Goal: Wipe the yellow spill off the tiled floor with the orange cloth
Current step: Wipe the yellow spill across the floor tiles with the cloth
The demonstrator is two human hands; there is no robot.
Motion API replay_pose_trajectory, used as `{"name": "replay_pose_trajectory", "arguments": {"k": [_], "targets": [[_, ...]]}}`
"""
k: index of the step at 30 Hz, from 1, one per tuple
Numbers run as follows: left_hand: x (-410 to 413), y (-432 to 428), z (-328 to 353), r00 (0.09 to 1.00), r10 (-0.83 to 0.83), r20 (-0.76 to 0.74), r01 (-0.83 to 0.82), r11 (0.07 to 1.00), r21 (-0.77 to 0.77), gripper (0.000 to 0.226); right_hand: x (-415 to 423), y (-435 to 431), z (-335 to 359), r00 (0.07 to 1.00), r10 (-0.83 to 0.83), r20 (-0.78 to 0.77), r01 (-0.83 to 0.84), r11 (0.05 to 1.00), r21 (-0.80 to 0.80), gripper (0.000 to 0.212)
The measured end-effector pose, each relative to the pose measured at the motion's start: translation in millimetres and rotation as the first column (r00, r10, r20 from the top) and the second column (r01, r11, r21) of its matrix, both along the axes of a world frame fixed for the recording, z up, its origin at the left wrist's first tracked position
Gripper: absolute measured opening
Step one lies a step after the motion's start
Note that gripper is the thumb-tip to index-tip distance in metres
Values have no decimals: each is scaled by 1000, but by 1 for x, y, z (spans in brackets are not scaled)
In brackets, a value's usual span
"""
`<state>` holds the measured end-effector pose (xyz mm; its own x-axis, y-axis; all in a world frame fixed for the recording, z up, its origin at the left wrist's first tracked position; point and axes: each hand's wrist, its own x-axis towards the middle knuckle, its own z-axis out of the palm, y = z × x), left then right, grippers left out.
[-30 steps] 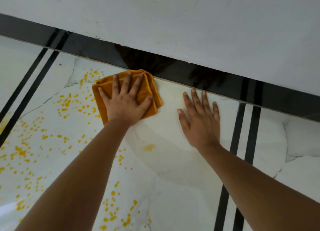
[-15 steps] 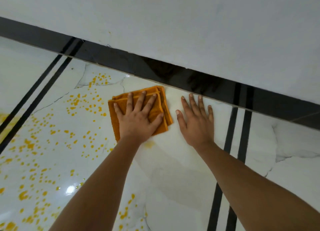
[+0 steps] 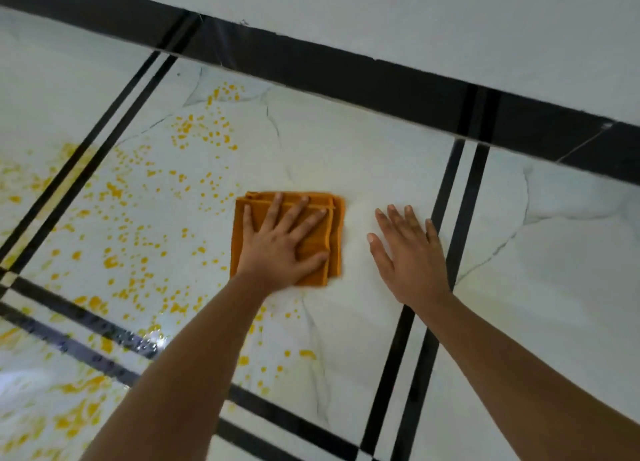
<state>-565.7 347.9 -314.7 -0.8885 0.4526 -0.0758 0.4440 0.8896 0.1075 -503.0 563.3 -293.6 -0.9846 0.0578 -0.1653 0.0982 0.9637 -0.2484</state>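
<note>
A folded orange cloth (image 3: pixel 330 239) lies flat on the white marble-look tiled floor (image 3: pixel 363 156). My left hand (image 3: pixel 280 246) presses down on it with fingers spread. Yellow spill drops (image 3: pixel 138 225) speckle the tiles to the left of the cloth and below it, thickest at the far left and bottom left. My right hand (image 3: pixel 408 256) rests flat on the bare tile to the right of the cloth, fingers apart, holding nothing.
A black skirting strip (image 3: pixel 346 76) runs along the foot of a white wall (image 3: pixel 415 21) at the top. Pairs of black inlay lines (image 3: pixel 453 218) cross the floor to the right, left and bottom.
My left hand has dragged the cloth away from the skirting toward me across the tile. The right hand stayed flat beside it. The view has shifted, showing more floor.
</note>
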Motion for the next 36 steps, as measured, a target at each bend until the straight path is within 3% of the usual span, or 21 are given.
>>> {"name": "replay_pose_trajectory", "arguments": {"k": [2, 3, 4, 7, 9, 12, 13, 14, 17, 18, 20, 22, 23, 25, 27, 28, 29, 31, 32, 36], "targets": [[0, 4, 4, 960, 276, 55, -277, 961, 15, 77, 23, -8, -1, 1000, 19, -6, -20, 1000, -17, 82], [12, 10, 6, 939, 339, 59, -341, 940, 17, 78, 32, -10, -1, 1000, 20, -4, -20, 1000, -23, 81], [35, 13, 6, 946, 320, 45, -321, 947, 28, 78, 41, -11, 0, 1000, 27, 3, -27, 999, -30, 80], [105, -2, 0, 1000, -25, 17, 26, 999, -24, 75, 61, -12, 1, 998, 59, 23, -58, 998, -33, 78], [102, -21, -2, 998, -67, -1, 67, 997, -36, 75, 76, -15, 1, 996, 82, 27, -81, 996, -41, 81], [94, -22, -1, 946, 320, 44, -320, 947, -3, 76, 90, -23, 0, 993, 118, 29, -116, 992, -57, 81], [107, -17, 0, 923, 381, 50, -382, 924, 4, 76, 93, -25, 0, 991, 132, 26, -130, 990, -54, 79], [127, -13, 1, 931, 362, 51, -364, 931, 17, 77, 96, -26, 0, 988, 149, 29, -147, 988, -56, 78], [192, -27, 0, 998, 30, 57, -27, 998, -52, 76, 110, -33, -1, 982, 183, 50, -180, 982, -64, 75], [192, -37, -1, 998, -1, 57, 4, 999, -50, 75, 114, -36, -1, 983, 181, 42, -177, 982, -70, 74], [176, -50, -2, 972, 231, 33, -231, 973, -8, 74, 121, -42, -1, 985, 173, 28, -170, 982, -80, 74], [170, -42, 0, 856, 512, 69, -514, 858, 11, 74, 123, -42, -1, 988, 152, 10, -151, 985, -79, 73], [177, -35, 1, 848, 525, 72, -528, 849, 26, 75, 123, -40, -1, 990, 144, 4, -144, 987, -70, 72], [199, -27, 0, 959, 278, 55, -278, 961, -4, 74, 122, -36, 0, 992, 124, 15, -123, 991, -53, 69], [202, -35, 1, 995, 56, 80, -51, 997, -60, 73, 125, -37, 3, 992, 121, 23, -120, 992, -43, 68], [194, -40, 2, 991, 104, 86, -99, 994, -55, 73, 129, -40, 4, 991, 131, 26, -130, 990, -49, 68], [185, -42, 2, 964, 251, 85, -249, 968, -38, 74, 131, -43, 5, 989, 145, 29, -143, 988, -52, 68], [178, -36, 3, 829, 548, 114, -552, 834, -2, 75, 135, -49, 5, 986, 163, 38, -161, 985, -56, 69], [183, -33, 6, 805, 581, 119, -587, 810, 11, 75, 135, -51, 5, 983, 176, 45, -173, 983, -56, 69], [221, -61, 3, 979, 182, 94, -180, 983, -26, 72, 132, -64, 2, 969, 228, 96, -222, 973, -62, 73]]}}
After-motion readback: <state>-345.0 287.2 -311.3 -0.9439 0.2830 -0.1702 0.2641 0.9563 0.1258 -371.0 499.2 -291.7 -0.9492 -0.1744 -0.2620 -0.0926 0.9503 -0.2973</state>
